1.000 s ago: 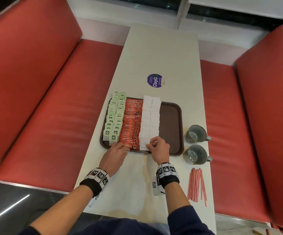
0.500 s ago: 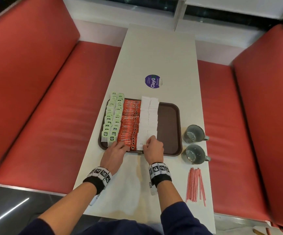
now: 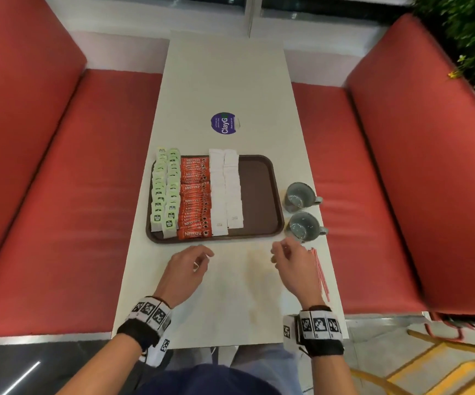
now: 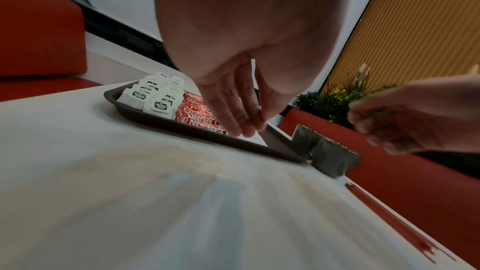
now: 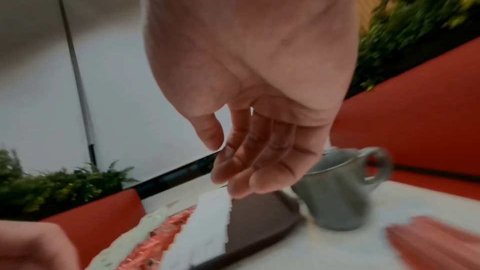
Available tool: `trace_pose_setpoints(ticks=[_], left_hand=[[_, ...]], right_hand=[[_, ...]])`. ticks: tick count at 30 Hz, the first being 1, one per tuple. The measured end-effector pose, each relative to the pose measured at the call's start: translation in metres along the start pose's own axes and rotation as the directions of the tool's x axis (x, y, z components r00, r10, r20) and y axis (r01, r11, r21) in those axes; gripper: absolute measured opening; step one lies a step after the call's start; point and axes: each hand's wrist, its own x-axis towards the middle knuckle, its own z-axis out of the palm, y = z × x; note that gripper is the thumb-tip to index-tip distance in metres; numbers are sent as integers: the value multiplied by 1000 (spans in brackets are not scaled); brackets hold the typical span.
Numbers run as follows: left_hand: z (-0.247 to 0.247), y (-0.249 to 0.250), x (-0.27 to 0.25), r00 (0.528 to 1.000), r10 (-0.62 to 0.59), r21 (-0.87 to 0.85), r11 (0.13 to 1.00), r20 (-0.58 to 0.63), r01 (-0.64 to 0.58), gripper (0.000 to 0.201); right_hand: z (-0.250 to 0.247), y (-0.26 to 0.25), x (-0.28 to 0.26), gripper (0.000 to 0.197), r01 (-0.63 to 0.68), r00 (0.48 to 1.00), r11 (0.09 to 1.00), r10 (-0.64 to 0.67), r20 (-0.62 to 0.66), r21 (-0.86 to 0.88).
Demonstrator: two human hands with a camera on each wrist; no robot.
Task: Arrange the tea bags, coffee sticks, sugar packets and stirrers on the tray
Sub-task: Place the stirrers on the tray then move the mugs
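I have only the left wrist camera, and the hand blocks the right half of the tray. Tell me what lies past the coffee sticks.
Observer: In the head view, two columns of white sugar packets lie directly right of the coffee sticks.
Operator: Report the rest of the tray.
Observer: Right of the packets, a strip of the tray is bare brown, with nothing on it.
Operator: Check the right hand; it is a blur here.
Observer: In the right wrist view, the right hand has relaxed fingers and holds nothing.
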Motion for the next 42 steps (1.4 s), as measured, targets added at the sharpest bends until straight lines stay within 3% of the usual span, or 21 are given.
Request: trace_pose_setpoints(ticks=[3, 5, 7, 9, 11, 15, 17, 22, 30, 34, 36, 39, 42], left_hand=[[2, 1, -7, 998, 36, -7, 999, 46, -36, 26], [4, 3, -9, 997, 37, -11, 999, 72, -36, 23], [6, 5, -11, 995, 38, -17, 999, 92, -37, 22], [7, 7, -11, 993, 38, -17, 999, 115, -36, 23], [8, 10, -13, 991, 36, -20, 999, 130, -33, 24], [9, 11, -17, 989, 21, -14, 1000, 148, -19, 23], [9, 10, -20, 986, 7, -8, 1000, 165, -6, 22], [8, 7, -25, 984, -24, -12, 1000, 176, 26, 20], [10, 13, -19, 982, -51, -24, 998, 183, 56, 18], [13, 32, -13, 981, -58, -132, 988, 187, 84, 10], [16, 47, -9, 973, -64, -201, 973, 222, 110, 19], [23, 71, -2, 929, -84, -405, 883, 361, 237, 41], [32, 83, 5, 892, -110, -624, 677, 438, 390, 38]], right_hand=[[-16, 43, -15, 28, -191, 975, 961, 161, -155, -202], [-16, 71, -12, 55, -299, 939, 906, 224, -262, -300], [-5, 95, -5, 88, -356, 925, 841, 255, -282, -407], [12, 110, 0, 98, -369, 924, 778, 250, -289, -509], [31, 115, 2, 86, -323, 940, 761, 189, -284, -562], [65, 104, -6, 39, -220, 956, 794, 60, -287, -567], [77, 97, -8, 30, -195, 962, 808, 47, -268, -556], [99, 75, -6, 32, -124, 984, 855, 41, -172, -504], [87, 55, 0, 41, -83, 985, 844, -12, -174, -530], [78, 27, -17, 32, -4, 983, 886, -82, -166, -463], [77, 4, -28, 33, 39, 991, 940, -81, -111, -340], [84, -24, -45, 26, 145, 989, 960, -141, 33, -241], [95, -30, -54, 31, 223, 973, 938, -198, 117, -267]])
